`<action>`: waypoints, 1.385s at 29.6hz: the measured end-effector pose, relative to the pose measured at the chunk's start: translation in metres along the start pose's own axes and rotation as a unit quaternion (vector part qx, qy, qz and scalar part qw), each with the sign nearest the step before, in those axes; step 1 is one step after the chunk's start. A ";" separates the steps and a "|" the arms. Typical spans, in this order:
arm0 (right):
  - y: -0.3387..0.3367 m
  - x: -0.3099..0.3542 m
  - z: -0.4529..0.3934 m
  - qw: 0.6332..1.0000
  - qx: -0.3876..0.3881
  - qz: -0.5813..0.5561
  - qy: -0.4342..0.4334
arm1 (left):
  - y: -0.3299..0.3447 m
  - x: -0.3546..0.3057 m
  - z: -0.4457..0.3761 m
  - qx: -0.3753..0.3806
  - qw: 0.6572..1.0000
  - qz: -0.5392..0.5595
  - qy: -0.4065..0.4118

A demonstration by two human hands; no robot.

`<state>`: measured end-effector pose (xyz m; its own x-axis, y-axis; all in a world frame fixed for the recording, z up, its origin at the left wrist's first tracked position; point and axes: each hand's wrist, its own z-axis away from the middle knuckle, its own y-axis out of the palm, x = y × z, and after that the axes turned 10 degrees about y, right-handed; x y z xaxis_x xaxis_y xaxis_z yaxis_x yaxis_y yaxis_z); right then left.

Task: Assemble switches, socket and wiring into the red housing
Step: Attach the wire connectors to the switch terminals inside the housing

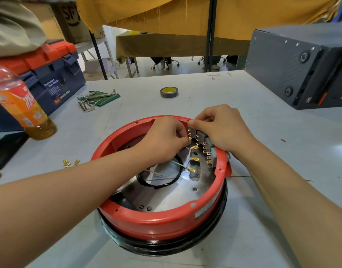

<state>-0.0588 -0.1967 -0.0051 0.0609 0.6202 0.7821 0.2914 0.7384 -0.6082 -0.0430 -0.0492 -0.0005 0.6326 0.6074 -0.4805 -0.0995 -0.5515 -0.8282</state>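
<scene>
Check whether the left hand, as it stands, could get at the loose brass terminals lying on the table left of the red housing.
Probably yes. The loose brass terminals lie in the open on the table, outside the red housing, with nothing over them. The left hand would first have to let go of the terminal it pinches.

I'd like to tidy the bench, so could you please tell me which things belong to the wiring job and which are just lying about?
In use:
red housing
switch block
brass terminal, pinched by the left hand
white wires
spare terminals

Lying about:
tape roll
hex keys
drink bottle
toolbox
black case
</scene>
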 end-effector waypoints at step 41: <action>0.000 0.004 0.005 1.000 -0.009 -0.004 0.009 | -0.002 0.005 -0.004 0.039 0.996 0.050 -0.066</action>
<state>-0.0629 -0.1930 -0.0029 0.0763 0.6092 0.7893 0.3087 0.7383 -0.5997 -0.0365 -0.0471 -0.0004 0.5101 0.6243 -0.5916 -0.2203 -0.5700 -0.7915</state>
